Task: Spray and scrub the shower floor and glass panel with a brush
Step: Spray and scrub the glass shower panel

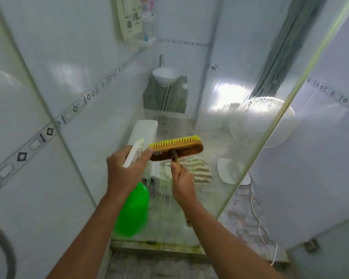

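Observation:
My left hand grips the white trigger head of a green spray bottle, which hangs down below the hand. My right hand holds the wooden handle of a scrub brush. The brush head is wooden with yellow bristles, and the bristles press against the glass panel in front of me. Streaks of liquid run down the glass below the brush. A strip of grey shower floor shows between my forearms.
White tiled wall with a patterned border stands on the left. A grey hose curves at bottom left. Through the glass I see a washbasin, a white fan with a white cord, and a striped cloth. The glass edge runs diagonally at right.

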The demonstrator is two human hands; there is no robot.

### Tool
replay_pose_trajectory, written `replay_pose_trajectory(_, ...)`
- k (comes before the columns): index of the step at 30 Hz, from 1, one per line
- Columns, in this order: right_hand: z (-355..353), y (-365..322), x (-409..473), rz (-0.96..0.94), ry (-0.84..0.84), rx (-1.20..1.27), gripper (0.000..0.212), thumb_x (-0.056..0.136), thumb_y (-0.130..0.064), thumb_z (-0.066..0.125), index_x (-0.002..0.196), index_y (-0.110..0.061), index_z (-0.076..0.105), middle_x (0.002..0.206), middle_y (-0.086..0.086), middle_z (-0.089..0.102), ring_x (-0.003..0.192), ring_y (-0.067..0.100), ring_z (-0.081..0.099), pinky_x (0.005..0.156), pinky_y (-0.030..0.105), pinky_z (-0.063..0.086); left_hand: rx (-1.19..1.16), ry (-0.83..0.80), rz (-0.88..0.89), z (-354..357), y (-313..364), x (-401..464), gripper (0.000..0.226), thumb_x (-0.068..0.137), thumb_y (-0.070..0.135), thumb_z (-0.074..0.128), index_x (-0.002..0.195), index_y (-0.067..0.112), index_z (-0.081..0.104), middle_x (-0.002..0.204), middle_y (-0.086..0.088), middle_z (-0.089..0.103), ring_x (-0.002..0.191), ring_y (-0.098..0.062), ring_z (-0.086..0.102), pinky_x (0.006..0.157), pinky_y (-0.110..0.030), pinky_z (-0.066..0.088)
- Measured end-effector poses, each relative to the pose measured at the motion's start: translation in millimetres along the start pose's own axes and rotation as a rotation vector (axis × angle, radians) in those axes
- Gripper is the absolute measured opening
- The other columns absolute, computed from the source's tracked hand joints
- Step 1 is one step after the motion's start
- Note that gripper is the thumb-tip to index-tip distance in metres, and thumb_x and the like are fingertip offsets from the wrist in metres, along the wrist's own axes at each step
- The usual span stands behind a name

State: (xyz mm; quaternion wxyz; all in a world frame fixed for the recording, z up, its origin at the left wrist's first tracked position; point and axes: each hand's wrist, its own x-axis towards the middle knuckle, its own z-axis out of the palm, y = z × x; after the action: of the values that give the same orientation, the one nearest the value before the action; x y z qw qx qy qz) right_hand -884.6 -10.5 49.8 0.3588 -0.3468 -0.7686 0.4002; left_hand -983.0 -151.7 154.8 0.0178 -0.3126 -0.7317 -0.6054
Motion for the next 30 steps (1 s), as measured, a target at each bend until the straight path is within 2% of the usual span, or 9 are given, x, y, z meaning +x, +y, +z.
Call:
replay_pose_trajectory(2,14,21,-20,0.055,-0.025,0.002,0.046,0.096,-0.064,0.031,0.089,-0.027,0.057,0.060,-0.009,0.047,0.054,0.000,0.046,0.057,0.027,0.035,-0.003,0.004,-0.006,-4,-5,-3,0.041,0.089,0.039,0.080,0.064,0.012,0.062,0.053,0.002,0.055,0.048,-0.010,0.049,0.045,-0.021,0.036)
replay_pose_trajectory(5,20,13,-15,0.056,0.001,-0.015,0.056,0.096,-0.064,0.031,0.087,-0.018,0.062,0.065,-0.007,0.055,0.060,0.004,0.053,0.057,0.029,0.040,0.005,0.010,-0.024,-11,-18,-3,0.034,0.087,0.031,0.083,0.067,0.016,0.061,0.052,0.008,0.049,0.048,-0.003,0.049,0.048,-0.010,0.036)
replay_pose_trajectory(7,21,-15,-3,0.001,0.004,-0.030,0.060,0.097,-0.063,0.031,0.096,-0.014,0.065,0.073,-0.006,0.062,0.069,0.010,0.060,0.060,0.030,0.045,0.024,-0.014,-0.057,-15,-34,-3,0.034,0.088,0.032,0.083,0.069,0.012,0.065,0.054,0.005,0.055,0.049,-0.003,0.051,0.048,-0.011,0.037)
replay_pose_trajectory(11,13,-94,30,-0.153,0.060,0.078,0.047,0.098,-0.059,0.033,0.084,-0.020,0.057,0.063,-0.008,0.053,0.058,0.002,0.052,0.052,0.020,0.038,0.047,-0.066,-0.239,-18,-69,-13,0.048,0.088,0.039,0.083,0.060,0.003,0.068,0.051,-0.013,0.062,0.044,-0.011,0.051,0.050,-0.028,0.044)
replay_pose_trajectory(16,10,-144,60,-0.248,0.082,0.109,0.043,0.102,-0.052,0.034,0.072,-0.024,0.046,0.059,-0.006,0.045,0.052,0.006,0.044,0.050,0.023,0.034,0.084,-0.071,-0.250,-31,-94,-23,0.038,0.084,0.035,0.086,0.063,0.012,0.067,0.049,0.000,0.056,0.043,-0.003,0.048,0.046,-0.023,0.040)
replay_pose_trajectory(20,30,-140,56,-0.242,0.094,0.125,0.042,0.103,-0.050,0.033,0.073,-0.023,0.045,0.062,-0.006,0.044,0.056,0.007,0.043,0.053,0.023,0.035,0.062,-0.018,-0.268,-37,-102,-25,0.046,0.085,0.042,0.082,0.064,0.004,0.067,0.058,-0.022,0.062,0.048,-0.018,0.053,0.047,-0.047,0.050)
replay_pose_trajectory(22,40,-135,53,-0.230,0.091,0.131,0.041,0.103,-0.049,0.033,0.078,-0.021,0.048,0.063,-0.006,0.045,0.056,0.006,0.043,0.052,0.022,0.035,0.060,0.024,-0.279,-42,-98,-22,0.044,0.084,0.039,0.084,0.064,0.004,0.069,0.058,-0.024,0.063,0.048,-0.022,0.055,0.048,-0.050,0.051)
replay_pose_trajectory(26,65,-95,32,-0.212,0.012,0.050,0.045,0.099,-0.054,0.031,0.089,-0.016,0.054,0.064,-0.003,0.050,0.056,0.004,0.050,0.049,0.020,0.037,0.030,0.089,-0.232,-54,-92,-22,0.034,0.086,0.030,0.086,0.074,0.002,0.071,0.062,-0.020,0.066,0.057,-0.037,0.066,0.054,-0.049,0.055)
replay_pose_trajectory(30,108,-6,-12,-0.060,-0.185,-0.083,0.057,0.095,-0.060,0.032,0.105,-0.013,0.061,0.081,0.006,0.064,0.068,0.015,0.058,0.058,0.032,0.041,0.037,0.075,-0.163,-61,-87,-16,0.029,0.088,0.030,0.083,0.074,0.007,0.070,0.063,-0.012,0.068,0.058,-0.026,0.063,0.050,-0.032,0.049)
